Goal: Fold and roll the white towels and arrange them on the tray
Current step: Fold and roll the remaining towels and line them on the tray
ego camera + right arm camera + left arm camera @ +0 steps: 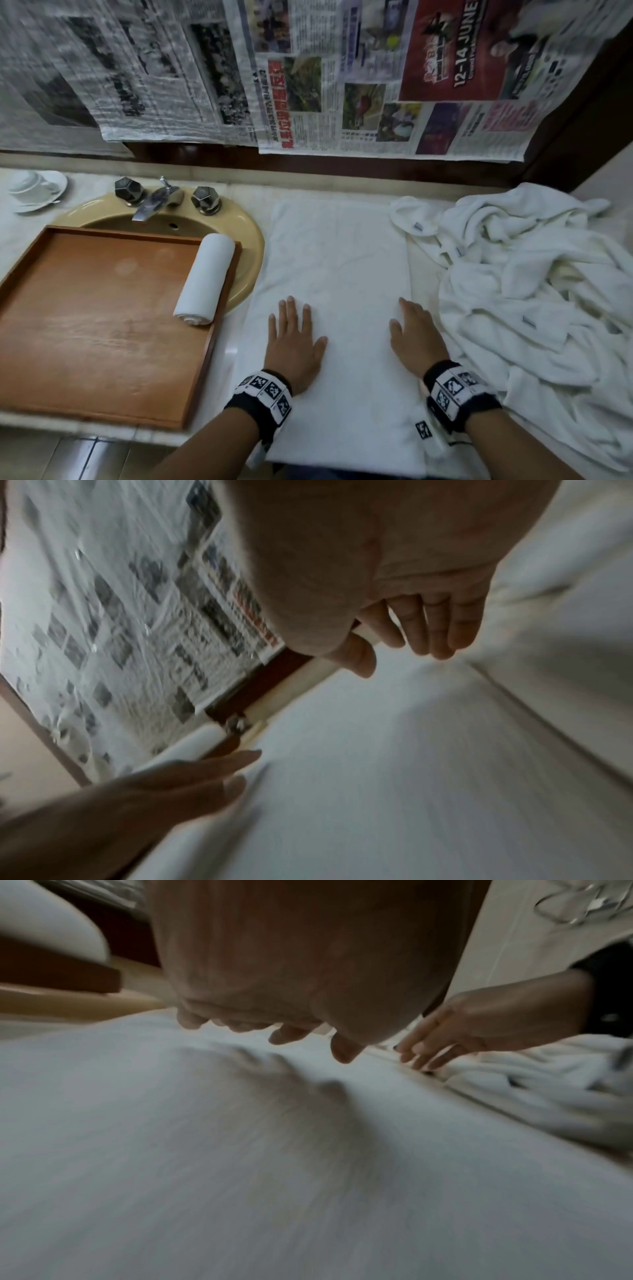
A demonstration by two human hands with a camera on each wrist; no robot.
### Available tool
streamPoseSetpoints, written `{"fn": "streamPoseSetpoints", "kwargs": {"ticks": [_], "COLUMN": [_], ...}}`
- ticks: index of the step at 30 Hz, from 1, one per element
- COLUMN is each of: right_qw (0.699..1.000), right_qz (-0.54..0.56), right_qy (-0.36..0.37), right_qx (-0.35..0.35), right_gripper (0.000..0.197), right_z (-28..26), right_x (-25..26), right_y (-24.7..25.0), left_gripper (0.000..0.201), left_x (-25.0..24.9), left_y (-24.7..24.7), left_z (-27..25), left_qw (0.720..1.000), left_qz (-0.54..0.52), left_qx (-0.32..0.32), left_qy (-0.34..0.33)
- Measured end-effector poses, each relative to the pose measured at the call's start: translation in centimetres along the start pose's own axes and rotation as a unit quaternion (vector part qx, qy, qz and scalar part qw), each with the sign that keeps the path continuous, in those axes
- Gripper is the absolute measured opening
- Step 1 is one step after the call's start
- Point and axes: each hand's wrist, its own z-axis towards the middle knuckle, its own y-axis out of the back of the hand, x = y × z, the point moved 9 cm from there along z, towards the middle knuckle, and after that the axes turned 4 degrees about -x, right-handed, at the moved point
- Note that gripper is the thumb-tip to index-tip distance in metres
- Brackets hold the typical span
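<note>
Fig.: Flat white towel (337, 274) on the counter (250, 192), both hands laid on it.

Towel: smooth, folded to a long rectangle, running from counter's back edge to its front edge, betw. sink (255, 236) and heap of loose white towels (534, 284) at the right end. Count: 1 flat towel, 1 rolled towel (205, 279), 1 heap (no. of pieces in it cannot be told), 1 wooden tray (30, 270). Rolled towel lies along tray's right edge; tray sits at counter's front-left, partly over sink. L hand (295, 339) & R hand (416, 337): palms down, fingers straight, gripping nothing, side by side on towel's near half, R at its right edge; wrist views show fingertips just off the cloth. Cup & saucer (36, 190) at back-left corner.
</note>
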Motion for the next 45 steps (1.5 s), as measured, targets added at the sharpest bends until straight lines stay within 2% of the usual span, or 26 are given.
{"fn": "streamPoseSetpoints", "kwargs": {"ticks": [1, 3, 5, 7, 8, 10, 11, 15, 18, 21, 24, 28, 31, 35, 38, 39, 42, 43, 45], "right_qw": [0.999, 0.996, 0.998, 1.000, 1.000, 0.999, 0.999, 0.999, 0.998, 0.997, 0.998, 0.999, 0.998, 0.995, 0.991, 0.988, 0.985, 0.985, 0.980], "right_qz": [0.030, 0.060, 0.041, 0.007, -0.005, -0.032, -0.044, -0.027, 0.021, 0.049, 0.053, 0.048, 0.064, 0.088, 0.131, 0.145, 0.161, 0.164, 0.185], "right_qy": [0.008, 0.025, 0.028, 0.018, 0.014, -0.001, -0.009, -0.003, -0.026, -0.031, -0.029, -0.004, 0.024, 0.036, 0.006, -0.007, -0.031, -0.034, -0.043], "right_qx": [-0.031, -0.061, -0.042, -0.018, -0.010, 0.000, -0.004, -0.032, -0.050, -0.044, -0.025, 0.010, 0.008, -0.009, -0.035, -0.041, -0.048, -0.048, -0.051], "right_gripper": [0.049, 0.037, 0.034, 0.034, 0.032, 0.017, 0.017, 0.042, 0.042, 0.032, 0.023, 0.027, 0.031, 0.018, 0.007, 0.006, 0.006, 0.006, 0.010], "right_z": [1.7, 5.2, 8.6, 11.6, 12.9, 15.1, 16.2, 19.0, 20.2, 21.3, 21.6, 21.0, 20.1, 18.5, 17.8, 17.5, 16.7, 16.4, 15.9], "right_x": [0.4, 1.0, 1.3, 1.0, 0.8, -0.1, -0.7, -1.3, -1.7, -1.8, -1.5, -0.2, 0.9, 1.5, 0.9, 0.6, 0.2, 0.3, 0.3], "right_y": [1.7, 4.0, 4.9, 5.3, 5.3, 5.3, 5.3, 5.8, 5.9, 5.5, 5.5, 5.6, 6.9, 9.2, 10.9, 11.3, 12.1, 12.1, 12.2], "left_gripper": [0.072, 0.059, 0.039, 0.019, 0.017, 0.021, 0.023, 0.018, 0.023, 0.034, 0.036, 0.039, 0.044, 0.023, 0.007, 0.010, 0.050, 0.053, 0.040], "left_x": [-1.9, -6.3, -10.3, -13.1, -14.3, -15.9, -16.4, -17.7, -18.2, -18.2, -18.2, -18.3, -18.3, -18.7, -19.2, -19.4, -19.2, -19.1, -19.2], "left_y": [0.9, 2.9, 3.3, 3.7, 3.9, 3.3, 2.9, 1.7, 1.6, 1.7, 2.0, 2.2, 2.4, 2.7, 2.7, 2.8, 2.8, 2.9, 3.4], "left_z": [0.7, 2.1, 3.5, 4.8, 5.4, 6.9, 7.6, 9.6, 10.7, 11.3, 11.7, 12.3, 12.7, 13.0, 12.7, 12.5, 12.2, 12.2, 12.7], "left_qw": [1.000, 0.992, 0.979, 0.971, 0.970, 0.977, 0.981, 0.988, 0.987, 0.990, 0.989, 0.986, 0.987, 0.986, 0.980, 0.977, 0.966, 0.964, 0.967], "left_qz": [-0.011, -0.031, -0.066, -0.089, -0.098, -0.112, -0.110, -0.086, -0.103, -0.115, -0.123, -0.143, -0.144, -0.151, -0.189, -0.200, -0.235, -0.241, -0.229], "left_qx": [-0.019, -0.097, -0.141, -0.162, -0.159, -0.114, -0.094, -0.071, -0.097, -0.075, -0.076, -0.083, -0.072, -0.041, -0.019, -0.025, -0.039, -0.043, -0.047], "left_qy": [-0.016, -0.072, -0.133, -0.154, -0.156, -0.139, -0.126, -0.104, -0.079, -0.042, -0.019, 0.002, 0.025, 0.051, 0.058, 0.061, 0.097, 0.107, 0.102]}}
